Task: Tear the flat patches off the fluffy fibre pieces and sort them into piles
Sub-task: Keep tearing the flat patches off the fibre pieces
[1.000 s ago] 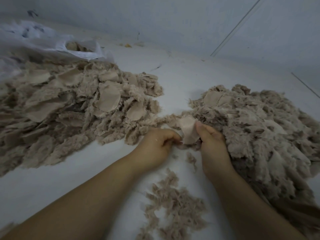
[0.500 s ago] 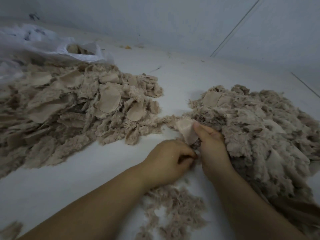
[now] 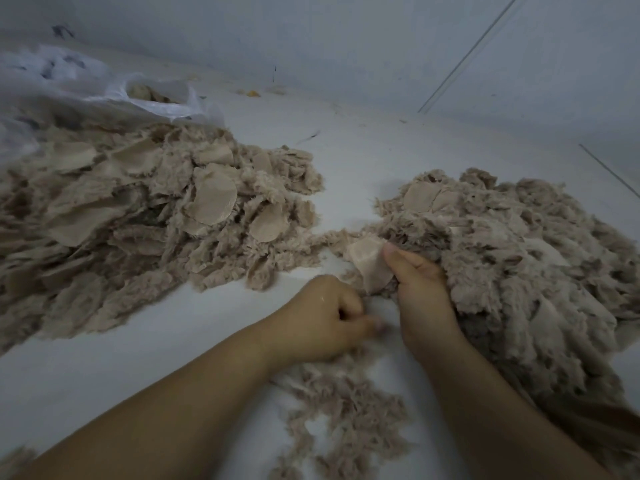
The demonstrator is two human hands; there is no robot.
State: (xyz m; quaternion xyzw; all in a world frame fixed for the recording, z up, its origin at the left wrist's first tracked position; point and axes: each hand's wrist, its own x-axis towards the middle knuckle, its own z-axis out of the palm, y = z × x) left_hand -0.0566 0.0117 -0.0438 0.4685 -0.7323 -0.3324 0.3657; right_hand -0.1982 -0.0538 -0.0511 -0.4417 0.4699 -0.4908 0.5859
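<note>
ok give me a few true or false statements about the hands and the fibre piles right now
1. The right hand pinches a flat beige mesh patch. True.
2. The left hand lies flat and open on the table. False: its fingers are curled, apparently pinching fluff.
3. A white plastic bag lies behind the left pile of beige fluffy fibre pieces. True.
4. The small loose grey-brown fluff heap sits beyond both big piles. False: it lies nearest, between the forearms.
</note>
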